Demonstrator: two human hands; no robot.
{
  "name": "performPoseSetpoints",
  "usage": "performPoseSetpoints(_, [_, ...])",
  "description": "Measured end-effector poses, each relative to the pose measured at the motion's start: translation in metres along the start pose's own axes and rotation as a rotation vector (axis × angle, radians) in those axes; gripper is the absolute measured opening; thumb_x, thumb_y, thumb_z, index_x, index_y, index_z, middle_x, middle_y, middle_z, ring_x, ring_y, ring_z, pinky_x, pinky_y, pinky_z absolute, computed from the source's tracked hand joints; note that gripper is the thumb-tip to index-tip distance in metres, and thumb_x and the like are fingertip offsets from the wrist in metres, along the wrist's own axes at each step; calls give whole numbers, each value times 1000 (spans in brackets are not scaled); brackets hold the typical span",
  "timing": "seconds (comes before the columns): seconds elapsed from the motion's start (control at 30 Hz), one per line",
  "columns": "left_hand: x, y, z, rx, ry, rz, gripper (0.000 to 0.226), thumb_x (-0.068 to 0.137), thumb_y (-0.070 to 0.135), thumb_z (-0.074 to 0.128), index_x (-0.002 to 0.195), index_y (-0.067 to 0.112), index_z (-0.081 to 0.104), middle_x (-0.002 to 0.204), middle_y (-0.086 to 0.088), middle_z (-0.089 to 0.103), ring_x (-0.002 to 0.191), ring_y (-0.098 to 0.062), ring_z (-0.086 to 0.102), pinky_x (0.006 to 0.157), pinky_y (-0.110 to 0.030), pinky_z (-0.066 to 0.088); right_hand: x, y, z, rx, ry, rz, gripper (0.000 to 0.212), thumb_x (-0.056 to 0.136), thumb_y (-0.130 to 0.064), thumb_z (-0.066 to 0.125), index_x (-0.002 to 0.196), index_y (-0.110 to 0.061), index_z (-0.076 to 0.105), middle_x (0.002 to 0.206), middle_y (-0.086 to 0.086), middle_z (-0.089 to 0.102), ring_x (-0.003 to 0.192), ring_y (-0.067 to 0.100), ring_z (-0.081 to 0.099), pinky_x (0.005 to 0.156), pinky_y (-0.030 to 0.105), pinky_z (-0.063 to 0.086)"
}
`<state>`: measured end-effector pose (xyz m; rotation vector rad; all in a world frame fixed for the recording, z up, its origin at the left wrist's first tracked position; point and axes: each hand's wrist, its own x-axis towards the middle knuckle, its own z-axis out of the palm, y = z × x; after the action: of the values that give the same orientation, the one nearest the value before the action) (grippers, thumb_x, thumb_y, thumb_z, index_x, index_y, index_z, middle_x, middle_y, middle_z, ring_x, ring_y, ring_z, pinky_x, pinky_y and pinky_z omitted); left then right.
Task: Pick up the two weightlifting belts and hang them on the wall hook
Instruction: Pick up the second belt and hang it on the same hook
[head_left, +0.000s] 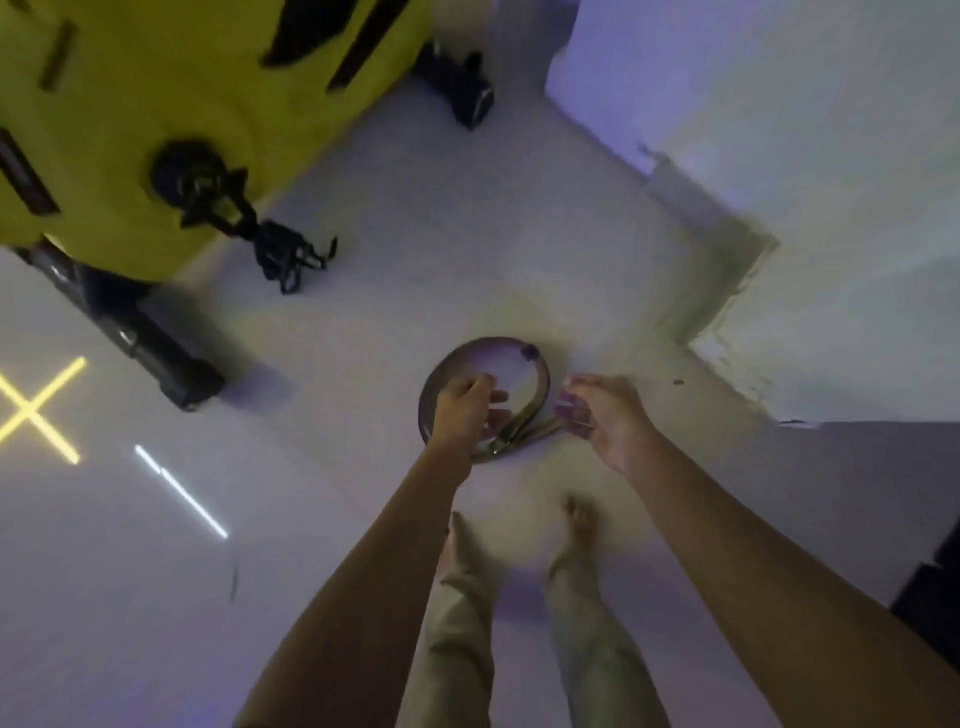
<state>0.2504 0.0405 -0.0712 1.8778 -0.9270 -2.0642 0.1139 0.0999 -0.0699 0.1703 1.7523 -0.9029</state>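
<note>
Belt: a dark, brownish weightlifting belt (540, 374) lies curled on the pale floor (363, 291), its band standing on edge in a near-round loop; the two ends cross at the loop's near side and splay outward — one end toward the right hand.
Belt detail: a small dark spot sits on the inner far side of the loop; the picture is too blurred to tell a buckle.
Place: mid-floor, near the jutting corner of the white wall (753, 291), just ahead of the person's bare feet.
Second belt: cannot tell it apart from the first.
Left hand (462, 410): over the loop's left side, fingers curled down at the band — whether they have closed on it I cannot tell.
Right hand (602, 415): just beside the loop's right side, fingers spread and slack, holding nothing.
Around: a yellow machine (156, 93) with a black chain (283, 254) at the floor's far left; yellow and white light lines on the floor's left edge.
</note>
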Motion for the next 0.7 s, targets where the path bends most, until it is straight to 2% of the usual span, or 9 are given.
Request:
performPoseSetpoints(0.1, [67, -62, 6, -83, 67, -127, 21, 92, 16, 50, 72, 14, 56, 73, -6, 61, 61, -20, 55, 60, -28, 45, 85, 40, 7, -143, 5, 34, 17, 88, -4, 54, 77, -17, 56, 69, 6, 56, 44, 9, 58, 53, 23, 44])
performPoseSetpoints(0.17, [108, -103, 13, -136, 120, -189, 23, 92, 15, 49, 70, 14, 55, 72, -5, 59, 61, -20, 55, 66, -32, 45, 136, 67, 11, -243, -30, 27, 9, 88, -4, 56, 92, -11, 60, 73, 8, 58, 56, 14, 58, 58, 25, 46])
performPoseSetpoints(0.23, [144, -140, 21, -173, 167, -234, 21, 92, 18, 49, 72, 15, 55, 74, -3, 60, 66, -20, 56, 69, -31, 43, 182, 93, 14, -350, -84, 8, 23, 86, -6, 60, 109, -4, 61, 86, 13, 61, 74, 21, 60, 69, 30, 49])
performPoseSetpoints(0.3, [173, -174, 30, -241, 213, -269, 17, 91, 20, 48, 77, 15, 56, 80, -4, 62, 75, -21, 58, 73, -33, 43, 219, 114, 18, -506, -123, -26, 31, 83, -10, 65, 113, 0, 62, 102, 18, 63, 95, 29, 61, 83, 37, 49])
performPoseSetpoints(0.37, [196, -205, 38, -329, 255, -296, 13, 91, 20, 47, 83, 15, 56, 92, -7, 64, 87, -23, 59, 72, -32, 44, 250, 132, 21, -696, -163, -79, 34, 81, -12, 68, 114, -2, 62, 114, 19, 65, 107, 30, 60, 89, 34, 47])
performPoseSetpoints(0.43, [214, -230, 45, -410, 298, -308, 13, 91, 19, 45, 82, 17, 55, 95, -8, 63, 86, -22, 59, 68, -31, 44, 275, 147, 23, -887, -238, -160, 37, 82, -10, 67, 118, -3, 60, 120, 16, 64, 113, 29, 59, 90, 28, 44])
performPoseSetpoints(0.53, [233, -256, 53, -496, 355, -312, 11, 92, 19, 45, 87, 13, 54, 86, -4, 60, 76, -16, 57, 67, -31, 43, 304, 166, 22, -1157, -379, -277, 43, 83, -5, 64, 125, -3, 56, 127, 15, 61, 120, 27, 55, 94, 23, 39])
performPoseSetpoints(0.63, [248, -277, 55, -526, 393, -308, 17, 92, 22, 46, 101, 9, 54, 82, -2, 59, 74, -15, 56, 64, -30, 42, 327, 184, 19, -1360, -465, -352, 46, 82, -3, 65, 127, -4, 55, 128, 17, 60, 121, 30, 55, 104, 30, 41])
performPoseSetpoints(0.7, [255, -285, 54, -535, 409, -307, 19, 92, 22, 46, 103, 9, 54, 81, -1, 60, 73, -14, 56, 65, -29, 42, 338, 192, 17, -1503, -445, -493, 44, 82, -5, 64, 125, -8, 59, 125, 17, 62, 118, 32, 55, 104, 35, 42])
